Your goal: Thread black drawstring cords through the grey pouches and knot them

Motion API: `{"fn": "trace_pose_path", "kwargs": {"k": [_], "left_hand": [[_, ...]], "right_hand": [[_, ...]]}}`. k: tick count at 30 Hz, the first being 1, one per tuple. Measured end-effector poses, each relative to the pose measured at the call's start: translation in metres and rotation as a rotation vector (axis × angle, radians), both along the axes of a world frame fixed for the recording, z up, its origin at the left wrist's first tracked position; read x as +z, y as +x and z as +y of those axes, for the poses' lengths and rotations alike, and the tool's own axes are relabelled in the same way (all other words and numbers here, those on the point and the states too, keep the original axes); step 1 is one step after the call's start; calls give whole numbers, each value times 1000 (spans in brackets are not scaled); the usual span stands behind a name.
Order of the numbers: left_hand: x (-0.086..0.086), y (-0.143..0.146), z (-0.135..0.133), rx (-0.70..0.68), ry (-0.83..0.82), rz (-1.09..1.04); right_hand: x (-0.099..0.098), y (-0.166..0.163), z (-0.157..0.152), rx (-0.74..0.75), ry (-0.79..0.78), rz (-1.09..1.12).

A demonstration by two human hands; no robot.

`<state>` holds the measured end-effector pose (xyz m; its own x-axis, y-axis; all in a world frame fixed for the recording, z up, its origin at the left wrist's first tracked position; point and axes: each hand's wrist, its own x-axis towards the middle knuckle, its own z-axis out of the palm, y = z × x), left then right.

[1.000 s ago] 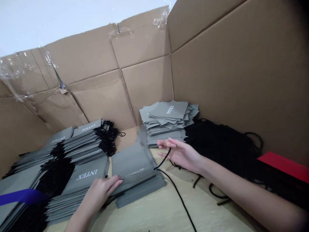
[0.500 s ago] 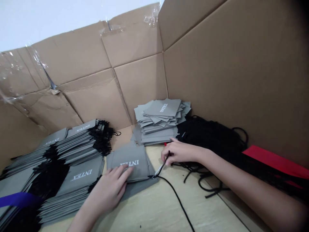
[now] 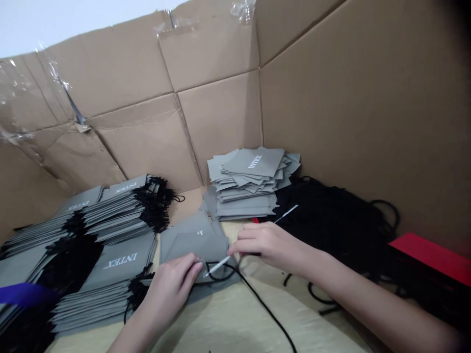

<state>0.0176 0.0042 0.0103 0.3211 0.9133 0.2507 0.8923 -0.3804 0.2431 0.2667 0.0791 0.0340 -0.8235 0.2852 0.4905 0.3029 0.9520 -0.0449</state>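
My left hand [image 3: 171, 282] is closed on the lower edge of a grey pouch [image 3: 208, 243] printed with white lettering, thumb pressed against the fingers. My right hand [image 3: 270, 243] pinches a thin, pale, rod-like tool [image 3: 220, 265]. One end of it points down-left at the pouch edge, while the other sticks out behind the hand. A black cord [image 3: 257, 297] loops around the tool's tip near that edge and trails toward the front of the table. Whether the cord passes through the pouch I cannot tell.
Grey pieces [image 3: 246, 196] are stacked at the back. Pouches with black cords [image 3: 121, 260] stand in piles on the left, near a blue strip [image 3: 27, 294]. Black cords [image 3: 338, 220] heap at right beside a red sheet [image 3: 434, 255]. Cardboard walls [image 3: 221, 108] enclose the table.
My left hand has gone from lying flat on the pouch to gripping its edge, which is now lifted. My right hand has shifted along the tool; the cord now forms a loop at its tip.
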Motion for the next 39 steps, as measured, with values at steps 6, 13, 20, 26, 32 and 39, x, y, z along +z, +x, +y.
{"fn": "trace_pose_path", "kwargs": {"k": [6,13,20,26,32,39], "left_hand": [[4,-5,-1,-18,-5,-156],[7,-7,-5,8,-10,-224],[7,-6,-7,37,-14,-261],[10,-9,-9,0,-59,-319],[10,-10,-9,-16,-73,-346],[9,-9,-10,-6,-49,-320]], "right_hand": [[0,0,-3,-90,91,19],[-1,-2,-3,-67,43,70],[-2,-5,-3,-86,46,85],[-4,-6,-4,-76,13,112],[-4,-6,-4,-54,-62,114],[-4,-6,-5,-53,-14,117]]}}
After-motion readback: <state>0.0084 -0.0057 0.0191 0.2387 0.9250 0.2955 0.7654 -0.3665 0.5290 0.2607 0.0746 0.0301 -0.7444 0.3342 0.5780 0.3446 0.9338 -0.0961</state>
